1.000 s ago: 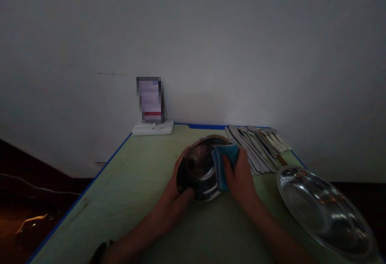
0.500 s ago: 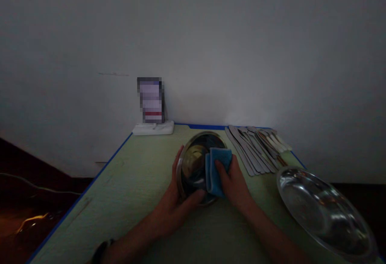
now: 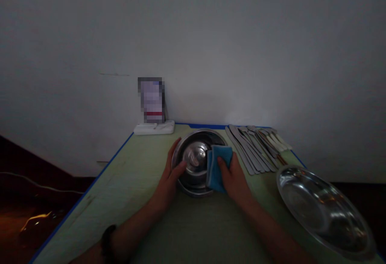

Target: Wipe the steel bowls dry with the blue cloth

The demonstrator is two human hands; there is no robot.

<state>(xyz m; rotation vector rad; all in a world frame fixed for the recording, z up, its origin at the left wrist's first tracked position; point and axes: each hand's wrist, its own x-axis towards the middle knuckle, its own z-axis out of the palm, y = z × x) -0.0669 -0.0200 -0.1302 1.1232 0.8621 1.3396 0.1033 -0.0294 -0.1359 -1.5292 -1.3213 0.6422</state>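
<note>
A shiny steel bowl (image 3: 193, 161) rests on the green table (image 3: 141, 199), its inside facing up. My left hand (image 3: 170, 177) grips the bowl's left rim, thumb over the edge. My right hand (image 3: 233, 177) presses a folded blue cloth (image 3: 215, 167) against the bowl's right side, fingers closed over the cloth. Both forearms reach in from the bottom of the view.
A row of several steel knives and other cutlery (image 3: 256, 147) lies at the back right. A large steel plate (image 3: 322, 211) sits at the right edge. A white stand with a card (image 3: 153, 127) stands against the wall. The table has blue edges.
The bowl has tipped from tilted on its side back to lying flat. My left hand shifted from the near rim to the left rim. The cloth stays on the right side.
</note>
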